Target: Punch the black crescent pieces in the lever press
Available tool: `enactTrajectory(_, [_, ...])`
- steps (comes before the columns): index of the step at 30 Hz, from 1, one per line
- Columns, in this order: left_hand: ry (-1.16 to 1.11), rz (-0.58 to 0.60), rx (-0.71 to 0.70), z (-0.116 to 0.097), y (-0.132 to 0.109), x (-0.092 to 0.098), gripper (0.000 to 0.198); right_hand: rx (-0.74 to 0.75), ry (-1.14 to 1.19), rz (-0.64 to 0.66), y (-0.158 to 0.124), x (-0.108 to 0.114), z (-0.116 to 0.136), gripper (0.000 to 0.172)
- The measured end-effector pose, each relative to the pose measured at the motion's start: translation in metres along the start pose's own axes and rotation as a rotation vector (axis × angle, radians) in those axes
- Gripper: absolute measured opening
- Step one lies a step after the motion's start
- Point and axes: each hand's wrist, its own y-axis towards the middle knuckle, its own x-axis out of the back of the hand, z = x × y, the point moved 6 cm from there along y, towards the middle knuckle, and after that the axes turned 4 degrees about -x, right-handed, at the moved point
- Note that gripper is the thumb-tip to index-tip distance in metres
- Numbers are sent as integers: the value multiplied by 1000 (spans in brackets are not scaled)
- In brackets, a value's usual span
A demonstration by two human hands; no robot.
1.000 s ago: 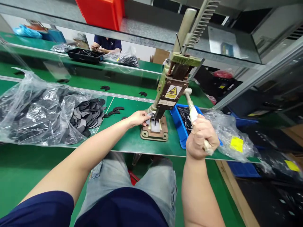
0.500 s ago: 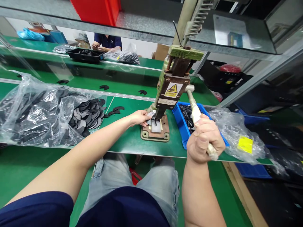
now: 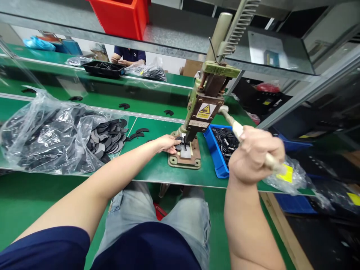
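A green hand press [image 3: 208, 93] stands on the bench in front of me, its ram low over a small fixture [image 3: 186, 151] on the base. My left hand [image 3: 168, 144] pinches a dark curved plastic piece [image 3: 178, 143] at the left side of this fixture, beneath the ram. Wrapped round the pale press lever [image 3: 237, 129], my right hand [image 3: 256, 153] is closed in a fist, above and right of the blue bin. How the piece seats in the fixture is partly hidden by my fingers.
Left lies a clear plastic bag [image 3: 47, 135] spilling curved dark pieces [image 3: 105, 138]. A blue bin [image 3: 222, 170] of black parts stands right of the press. Several dark pieces lie on the green bench. A red bin [image 3: 120, 18] sits on the shelf above; a co-worker [image 3: 129, 56] sits opposite.
My right hand has swung the lever outward to the right and nearer to me. My left hand stays at the fixture with the curved piece. The view has shifted slightly.
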Motion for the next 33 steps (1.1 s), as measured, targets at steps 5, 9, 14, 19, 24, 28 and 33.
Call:
enactTrajectory(5, [-82,26,-133,-1,-17,0,35,-63,-56,168,73,-18,-12,35])
enactTrajectory(9, [-126,28,-304,-1,-50,11,46,-154,-219,75,33,5,-28,41])
enactTrajectory(14, [-109,103,-441,1,-110,12,53,-556,-258,377,-110,4,-48,37])
enactTrajectory(19, [-65,167,-454,8,-147,-7,51,-767,-183,568,-187,-30,-32,30])
enactTrajectory(24, [-27,197,-445,16,-157,-17,48,-786,-191,477,-195,-36,-19,24])
enactTrajectory(28, [-11,234,-452,13,-164,-18,48,-769,-199,464,-197,-35,-12,25])
enactTrajectory(33, [-30,250,-434,5,-173,-24,48,-695,-245,428,-192,-34,1,21])
